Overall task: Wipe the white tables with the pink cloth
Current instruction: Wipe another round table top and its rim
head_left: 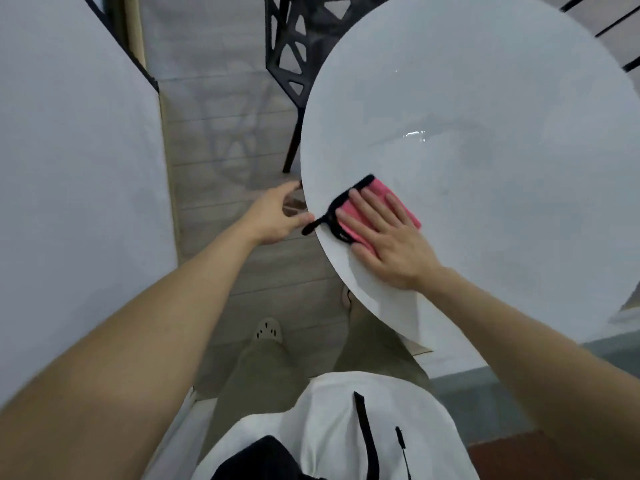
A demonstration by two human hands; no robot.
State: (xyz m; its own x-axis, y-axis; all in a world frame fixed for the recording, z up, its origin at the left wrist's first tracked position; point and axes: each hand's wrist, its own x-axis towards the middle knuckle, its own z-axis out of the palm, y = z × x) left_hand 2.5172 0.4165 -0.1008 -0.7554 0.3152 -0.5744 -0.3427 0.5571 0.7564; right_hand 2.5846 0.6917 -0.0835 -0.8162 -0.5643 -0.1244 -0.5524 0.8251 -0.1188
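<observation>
Pressing flat and outstretched, the right hand (pixel 388 244) is being laid on the pink cloth (pixel 380 188) at the round tabletop's (pixel 485 98) left edge, the empty left hand (pixel 273 216) being held loose beside the rim; even, overlapping strokes seem advisable.

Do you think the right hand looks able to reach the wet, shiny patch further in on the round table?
Probably yes. The right hand lies flat on the pink cloth, and the round table shows nothing between it and the wet patch, so a forward sweep looks unobstructed.
</observation>
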